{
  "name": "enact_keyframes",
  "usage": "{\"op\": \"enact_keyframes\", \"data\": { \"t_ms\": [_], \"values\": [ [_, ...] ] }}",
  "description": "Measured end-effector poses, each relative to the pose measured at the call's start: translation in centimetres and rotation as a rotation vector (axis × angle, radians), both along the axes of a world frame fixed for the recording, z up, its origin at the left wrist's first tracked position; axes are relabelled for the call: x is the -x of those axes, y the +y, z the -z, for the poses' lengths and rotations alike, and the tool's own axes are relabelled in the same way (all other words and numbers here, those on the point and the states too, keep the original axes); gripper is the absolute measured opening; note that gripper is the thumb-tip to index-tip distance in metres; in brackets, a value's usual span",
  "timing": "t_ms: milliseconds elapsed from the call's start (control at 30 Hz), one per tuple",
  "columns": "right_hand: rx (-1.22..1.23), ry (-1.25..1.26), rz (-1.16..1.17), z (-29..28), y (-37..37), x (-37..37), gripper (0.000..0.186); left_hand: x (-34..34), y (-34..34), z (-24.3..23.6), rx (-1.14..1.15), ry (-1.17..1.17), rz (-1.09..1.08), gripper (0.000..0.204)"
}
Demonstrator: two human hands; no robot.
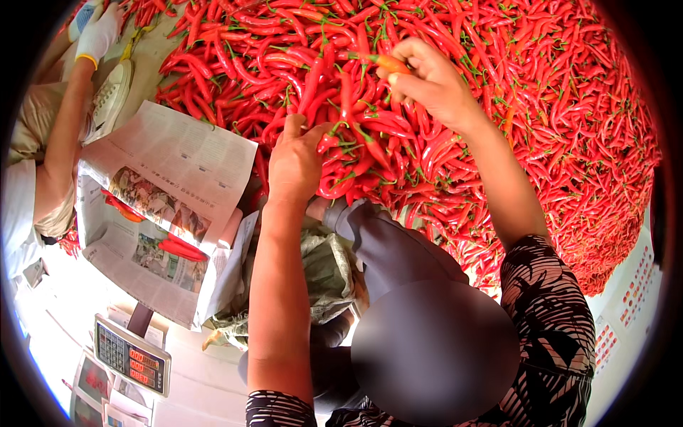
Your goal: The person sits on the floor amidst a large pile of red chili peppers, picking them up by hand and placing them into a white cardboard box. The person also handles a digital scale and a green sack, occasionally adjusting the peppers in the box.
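While a glossy heap of slender, curved red chilies (555, 135) spreads out before me, matte printed newspaper (203, 139) stands folded at its left, cradling a few more. A crinkled greenish plastic sack (324, 267) slumps beside it. The left hand (293, 165) rests at the heap's near edge, fingers parted; whether it grips anything, I can't tell. Over the heap, the right hand (435, 84) pinches a smooth, tapered orange chili (389, 64).
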State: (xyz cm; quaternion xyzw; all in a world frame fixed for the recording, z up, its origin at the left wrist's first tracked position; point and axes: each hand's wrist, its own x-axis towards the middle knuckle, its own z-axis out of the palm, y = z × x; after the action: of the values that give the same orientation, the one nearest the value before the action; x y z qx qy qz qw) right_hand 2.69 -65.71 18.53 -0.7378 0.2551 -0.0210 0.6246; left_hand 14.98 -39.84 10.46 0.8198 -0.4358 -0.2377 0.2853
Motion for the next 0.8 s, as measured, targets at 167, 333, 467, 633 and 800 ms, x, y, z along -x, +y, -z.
{"op": "enact_keyframes", "data": {
  "t_ms": [167,333,467,633,800],
  "values": [
    [0.805,0.12,-0.568,5.0,-1.0,-2.1,0.017,0.0,-1.2,0.6,0.129,0.114,0.007,0.034],
    [0.931,0.154,-0.709,5.8,1.0,-3.1,0.021,0.0,0.7,-0.8,0.451,0.68,-0.421,0.022],
    [0.993,0.403,-0.683,7.0,1.0,-1.9,0.038,0.5,2.5,-2.1,0.863,1.388,-0.798,0.026],
    [0.935,0.311,-0.73,6.5,0.6,-1.7,0.045,1.9,2.8,-1.0,0.971,1.831,-0.895,0.043],
    [0.772,0.487,-0.6,1.1,2.1,-1.0,0.053,2.0,3.9,-0.2,0.896,1.895,-0.913,0.045]
  ]
}}
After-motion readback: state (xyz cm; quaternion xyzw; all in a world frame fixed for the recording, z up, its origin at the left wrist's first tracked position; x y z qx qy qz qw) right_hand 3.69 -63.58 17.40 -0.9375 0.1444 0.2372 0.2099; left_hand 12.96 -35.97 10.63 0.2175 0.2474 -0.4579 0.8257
